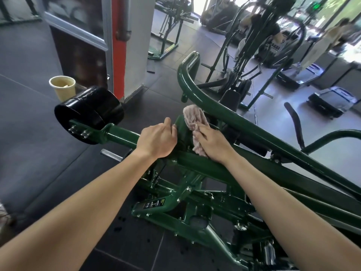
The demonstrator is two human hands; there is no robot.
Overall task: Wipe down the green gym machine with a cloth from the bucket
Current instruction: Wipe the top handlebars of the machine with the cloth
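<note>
The green gym machine (244, 122) fills the middle and right, its dark green tubes running diagonally. My left hand (156, 140) grips the horizontal green arm just left of a joint. My right hand (213, 142) holds a pinkish-grey cloth (193, 116) and presses it against the frame at that joint; part of the cloth bunches above my fingers, part hangs below. A yellow bucket (63, 89) stands on the floor at the left, behind the black weight.
A black round weight (91, 112) caps the left end of the arm. A red-and-white pillar (125, 45) and a door frame stand behind. Other machines and a person (336, 36) are at the far right. Dark rubber floor tiles lie below.
</note>
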